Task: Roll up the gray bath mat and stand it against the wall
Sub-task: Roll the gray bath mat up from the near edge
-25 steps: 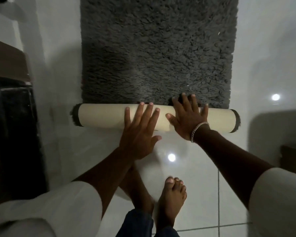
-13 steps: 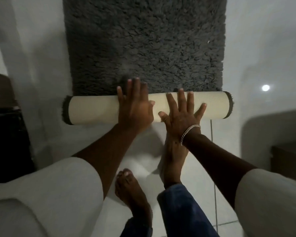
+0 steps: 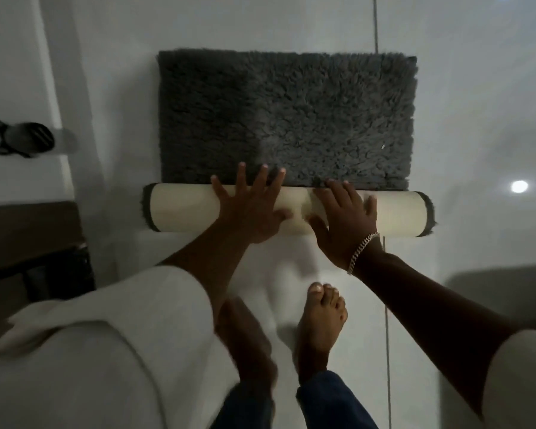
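The gray shaggy bath mat lies on the white tile floor, its near part wound into a roll that shows the cream backing. My left hand presses flat on the roll left of its middle, fingers spread and reaching over onto the pile. My right hand, with a silver bracelet at the wrist, presses flat on the roll just right of the middle. Both palms rest on top of the roll; neither hand wraps around it.
A white wall runs along the left, with a dark fixture mounted on it. A dark wooden piece of furniture stands at the left edge. My bare feet stand on the tiles behind the roll. A dark shape sits at the right.
The roll has moved forward along the mat and grown thicker, leaving a shorter flat gray part. Both hands went forward with it, and my feet stepped closer.
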`<move>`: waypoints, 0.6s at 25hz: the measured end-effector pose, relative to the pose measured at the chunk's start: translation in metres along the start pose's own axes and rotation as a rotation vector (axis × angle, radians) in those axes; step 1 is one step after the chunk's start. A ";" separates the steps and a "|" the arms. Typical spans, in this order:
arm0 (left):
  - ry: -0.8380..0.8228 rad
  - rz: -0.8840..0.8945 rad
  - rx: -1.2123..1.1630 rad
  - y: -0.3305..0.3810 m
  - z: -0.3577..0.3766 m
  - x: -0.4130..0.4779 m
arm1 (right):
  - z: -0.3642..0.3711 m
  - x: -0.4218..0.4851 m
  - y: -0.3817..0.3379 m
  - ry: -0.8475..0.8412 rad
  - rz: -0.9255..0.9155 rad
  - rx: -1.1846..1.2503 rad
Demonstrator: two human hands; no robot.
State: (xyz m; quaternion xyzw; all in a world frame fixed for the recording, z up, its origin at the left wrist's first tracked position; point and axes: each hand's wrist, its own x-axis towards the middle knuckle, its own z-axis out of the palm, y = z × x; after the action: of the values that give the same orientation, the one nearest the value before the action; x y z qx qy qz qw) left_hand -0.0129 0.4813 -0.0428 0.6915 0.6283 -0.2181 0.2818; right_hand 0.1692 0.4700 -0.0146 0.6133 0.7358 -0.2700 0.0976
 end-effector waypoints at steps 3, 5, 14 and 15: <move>0.092 -0.011 -0.076 -0.003 -0.025 0.031 | -0.003 0.018 -0.001 -0.095 0.017 -0.083; 0.302 0.010 -0.064 -0.004 -0.032 0.035 | -0.005 0.053 0.000 -0.135 0.052 -0.092; 0.337 0.138 -0.004 -0.012 -0.010 0.007 | -0.041 0.088 -0.006 0.106 0.265 -0.029; 0.318 0.138 0.000 -0.013 -0.016 0.017 | -0.041 0.074 -0.010 0.122 0.252 -0.014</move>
State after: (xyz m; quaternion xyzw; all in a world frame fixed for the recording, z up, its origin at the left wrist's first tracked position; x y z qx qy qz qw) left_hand -0.0251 0.5051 -0.0432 0.7588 0.6160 -0.0862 0.1933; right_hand 0.1503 0.5531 -0.0128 0.7157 0.6592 -0.2126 0.0900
